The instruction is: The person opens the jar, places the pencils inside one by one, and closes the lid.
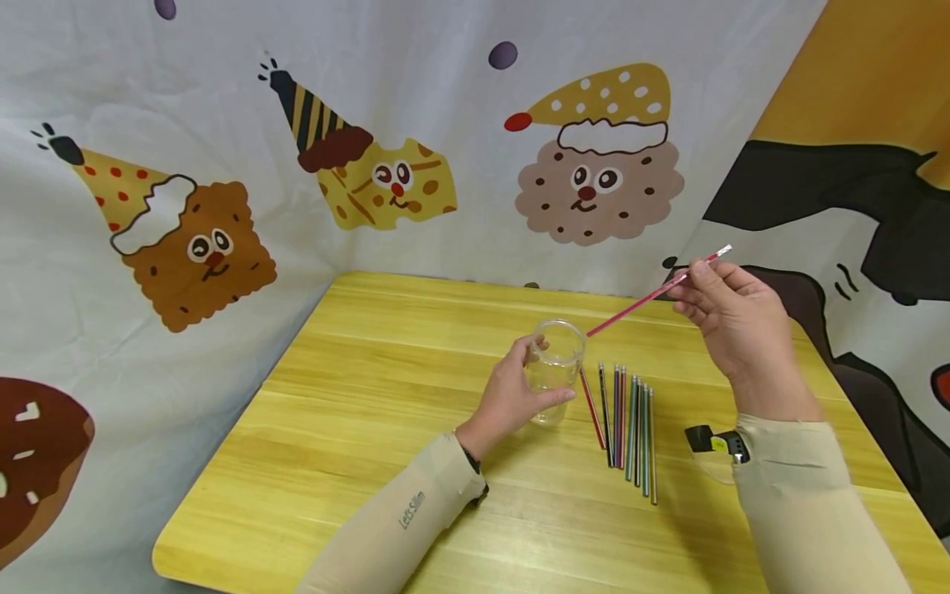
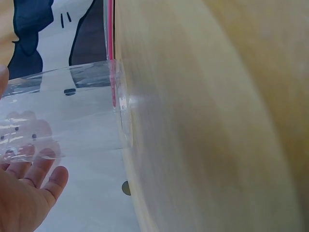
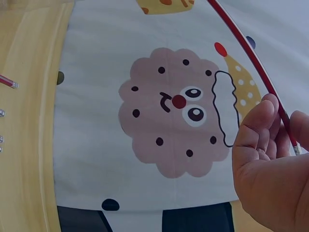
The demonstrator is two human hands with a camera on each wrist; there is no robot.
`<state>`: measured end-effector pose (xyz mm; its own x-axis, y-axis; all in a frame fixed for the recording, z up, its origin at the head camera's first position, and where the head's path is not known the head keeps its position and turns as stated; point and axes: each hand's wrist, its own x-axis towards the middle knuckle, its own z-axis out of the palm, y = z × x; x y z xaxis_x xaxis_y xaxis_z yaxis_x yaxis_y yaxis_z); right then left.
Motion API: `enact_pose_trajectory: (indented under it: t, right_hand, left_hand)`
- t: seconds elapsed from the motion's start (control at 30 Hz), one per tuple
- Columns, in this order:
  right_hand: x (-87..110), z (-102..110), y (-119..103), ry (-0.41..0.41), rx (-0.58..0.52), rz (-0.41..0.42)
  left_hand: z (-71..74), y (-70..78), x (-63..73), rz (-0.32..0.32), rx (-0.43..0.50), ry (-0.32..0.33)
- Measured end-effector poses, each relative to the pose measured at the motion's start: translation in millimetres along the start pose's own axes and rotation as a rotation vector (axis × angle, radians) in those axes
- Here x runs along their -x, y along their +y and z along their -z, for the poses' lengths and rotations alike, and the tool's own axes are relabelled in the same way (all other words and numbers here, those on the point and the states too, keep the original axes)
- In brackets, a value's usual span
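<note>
My left hand (image 1: 512,392) is wrapped round a clear, see-through cup (image 1: 555,375), which stands upright on the table; nothing shows inside it. In the left wrist view the cup (image 2: 82,111) lies across the picture with fingers along its side. Up at the right, my right hand (image 1: 742,318) pinches a red pencil (image 1: 638,304) near its eraser end. That pencil slants down to the left, its lower tip close to the cup's rim. The right wrist view shows the red pencil (image 3: 251,50) between thumb and fingertips of the right hand (image 3: 265,154).
Right of the cup, several pencils (image 1: 627,429) in different colours lie side by side on the wooden table (image 1: 334,396). A dark item with a yellow patch (image 1: 716,443) is beside the right wrist. Behind the table hangs a cloth (image 1: 460,264) printed with cartoon snacks.
</note>
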<state>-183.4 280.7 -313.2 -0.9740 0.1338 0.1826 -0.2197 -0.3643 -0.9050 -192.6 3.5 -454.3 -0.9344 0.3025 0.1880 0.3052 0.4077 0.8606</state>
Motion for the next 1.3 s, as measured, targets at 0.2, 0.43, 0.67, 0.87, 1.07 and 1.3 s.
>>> enact_pose_trajectory:
  t: [0.2, 0.43, 0.67, 0.87, 1.07, 1.3]
  right_hand:
    - [-0.7, -5, 6, 0.012, 0.031, -0.012]
    - [-0.7, -13, 10, -0.010, 0.051, -0.009]
    - [-0.4, -18, 15, -0.042, 0.070, -0.012]
    - [-0.5, -20, 18, -0.045, 0.090, -0.022]
    - [0.2, -22, 20, -0.055, 0.110, -0.020]
    - [1.7, -22, 23, -0.069, 0.110, -0.018]
  left_hand:
    - [-0.4, -0.7, 0.3, 0.009, 0.000, 0.001]
    - [-1.0, -0.7, -0.1, 0.021, 0.003, -0.002]
    - [-0.6, 0.3, 0.6, 0.021, 0.002, -0.001]
    - [-0.2, -0.1, 0.8, 0.013, 0.000, 0.003]
    - [-0.6, -0.3, 0.7, 0.008, -0.006, 0.007]
    - [-0.8, -0.1, 0.6, 0.010, -0.005, 0.006]
